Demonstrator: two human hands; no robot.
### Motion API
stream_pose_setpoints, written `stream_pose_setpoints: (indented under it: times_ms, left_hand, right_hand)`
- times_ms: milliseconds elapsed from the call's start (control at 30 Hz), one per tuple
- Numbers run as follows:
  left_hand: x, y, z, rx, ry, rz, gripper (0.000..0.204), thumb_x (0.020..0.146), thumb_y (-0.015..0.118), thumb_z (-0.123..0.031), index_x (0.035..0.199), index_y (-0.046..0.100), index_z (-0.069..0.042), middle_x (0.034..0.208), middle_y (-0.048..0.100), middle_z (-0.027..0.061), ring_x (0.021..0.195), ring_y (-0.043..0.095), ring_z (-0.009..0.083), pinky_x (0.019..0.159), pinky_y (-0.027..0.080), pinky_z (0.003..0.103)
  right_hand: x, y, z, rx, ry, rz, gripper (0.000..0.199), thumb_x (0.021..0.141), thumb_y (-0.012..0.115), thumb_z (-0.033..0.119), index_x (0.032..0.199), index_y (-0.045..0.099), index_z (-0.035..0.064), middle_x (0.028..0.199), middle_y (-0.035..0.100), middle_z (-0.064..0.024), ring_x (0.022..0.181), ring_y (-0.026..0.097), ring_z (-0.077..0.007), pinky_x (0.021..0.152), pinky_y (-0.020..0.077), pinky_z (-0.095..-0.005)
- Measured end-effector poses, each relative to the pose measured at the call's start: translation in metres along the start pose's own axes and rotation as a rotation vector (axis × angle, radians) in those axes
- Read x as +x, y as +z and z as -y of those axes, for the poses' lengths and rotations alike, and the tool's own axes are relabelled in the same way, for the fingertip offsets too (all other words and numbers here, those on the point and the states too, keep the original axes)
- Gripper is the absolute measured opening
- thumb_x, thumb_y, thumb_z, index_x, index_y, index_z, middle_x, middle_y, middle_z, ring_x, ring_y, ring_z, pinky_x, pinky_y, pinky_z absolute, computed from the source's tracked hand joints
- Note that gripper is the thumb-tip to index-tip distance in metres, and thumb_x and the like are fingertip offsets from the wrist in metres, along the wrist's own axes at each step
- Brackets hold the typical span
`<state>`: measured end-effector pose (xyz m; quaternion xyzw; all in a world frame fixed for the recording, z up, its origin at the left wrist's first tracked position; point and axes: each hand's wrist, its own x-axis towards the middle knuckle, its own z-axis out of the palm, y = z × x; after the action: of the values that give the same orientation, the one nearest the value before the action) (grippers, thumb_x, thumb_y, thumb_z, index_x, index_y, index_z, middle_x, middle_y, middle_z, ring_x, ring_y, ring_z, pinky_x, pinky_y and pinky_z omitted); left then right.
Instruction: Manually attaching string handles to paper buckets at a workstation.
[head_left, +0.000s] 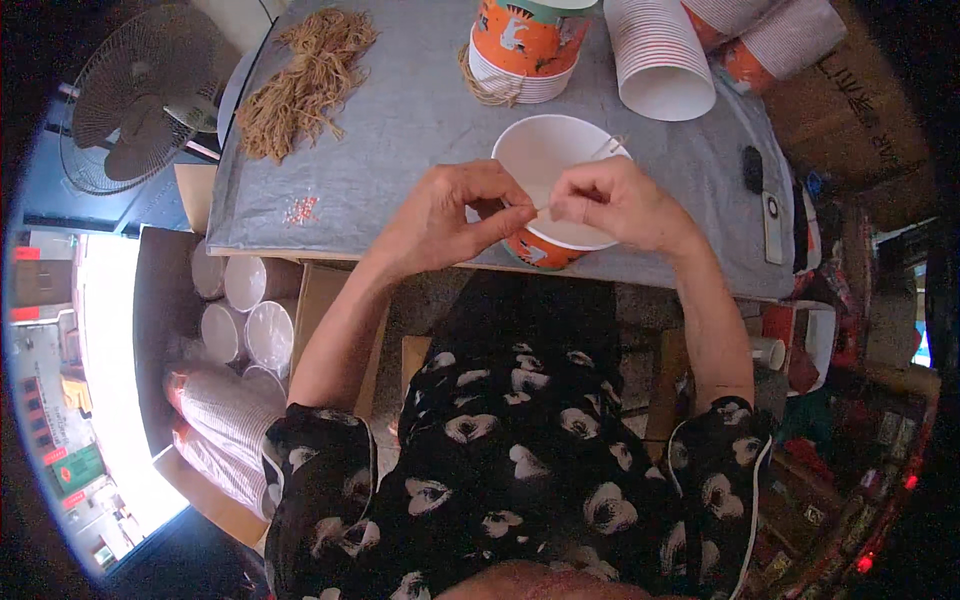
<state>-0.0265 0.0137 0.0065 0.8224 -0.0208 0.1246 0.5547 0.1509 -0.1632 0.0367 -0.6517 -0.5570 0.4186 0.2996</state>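
Observation:
My left hand (455, 215) and my right hand (625, 205) meet over the near rim of a white-lined paper bucket (555, 145) with an orange printed outside. Each hand pinches with thumb and forefinger. A short stretch of thin, pale string (543, 212) shows between the fingertips. A small loop of string also sticks up at the bucket's far right rim. Behind it stands a stack of orange printed paper buckets (525, 50), with string hanging around its lower part. A bundle of tan string (305, 85) lies at the far left of the table.
Stacked white paper buckets (662, 60) lie on their sides at the back right. Small orange-and-white bits (300, 210) are scattered on the grey table cover (400, 110). A phone (772, 228) lies at the right edge. A fan (145, 100) stands left, above boxed bucket stacks (225, 420).

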Motion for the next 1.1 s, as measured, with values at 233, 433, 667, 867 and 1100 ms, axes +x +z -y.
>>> stream_pose_setpoints:
  times_ms: [233,433,667,867,1100]
  left_hand:
    - [0.003,0.0,0.0,0.054,0.104,0.077,0.011,0.088,0.07,-0.008,0.094,0.068,0.0,0.089,0.067,0.0057,0.083,0.064,0.0131,0.072,0.052,0.029]
    - [0.004,0.011,-0.004,-0.398,-0.15,-0.153,0.011,0.092,0.068,-0.01,0.096,0.068,0.001,0.088,0.068,0.0046,0.074,0.065,0.0127,0.071,0.054,0.028]
    - [0.0,0.013,0.005,-1.286,-0.017,-0.752,0.013,0.1,0.059,-0.016,0.108,0.063,-0.007,0.095,0.068,0.0035,0.081,0.065,0.0118,0.072,0.051,0.024]
    - [0.025,0.052,0.012,-1.463,-0.02,-0.632,0.014,0.1,0.059,-0.018,0.109,0.063,-0.009,0.095,0.067,0.0006,0.081,0.064,0.0092,0.072,0.051,0.023]
    - [0.043,0.073,0.005,-1.475,0.013,-0.591,0.013,0.102,0.055,-0.018,0.107,0.059,-0.007,0.095,0.064,0.0015,0.084,0.062,0.0097,0.077,0.049,0.024]
  right_hand:
    - [-0.003,-0.004,0.004,0.111,-0.049,-0.284,0.013,0.092,0.063,0.012,0.091,0.068,-0.0001,0.079,0.065,0.0006,0.076,0.056,-0.0044,0.069,0.0469,-0.0234]
    - [0.01,-0.009,0.043,-0.083,-0.25,-0.53,0.02,0.09,0.066,0.011,0.108,0.067,0.0012,0.102,0.068,-0.0061,0.094,0.061,-0.011,0.081,0.0488,-0.0269]
    - [-0.023,-0.04,0.029,-0.058,-0.519,-1.155,0.105,0.07,0.085,0.044,0.15,0.032,0.0027,0.151,0.04,-0.017,0.137,0.042,-0.0303,0.111,0.0331,-0.0416]
    - [-0.007,-0.04,-0.04,0.286,-0.4,-0.954,0.122,0.066,0.083,0.059,0.154,0.018,0.004,0.156,0.03,-0.0173,0.137,0.04,-0.0346,0.112,0.0354,-0.0469]
    - [-0.048,-0.063,-0.081,0.815,-0.343,-0.859,0.119,0.068,0.078,0.064,0.154,0.019,0.0065,0.152,0.037,-0.013,0.134,0.044,-0.0286,0.111,0.0386,-0.0443]
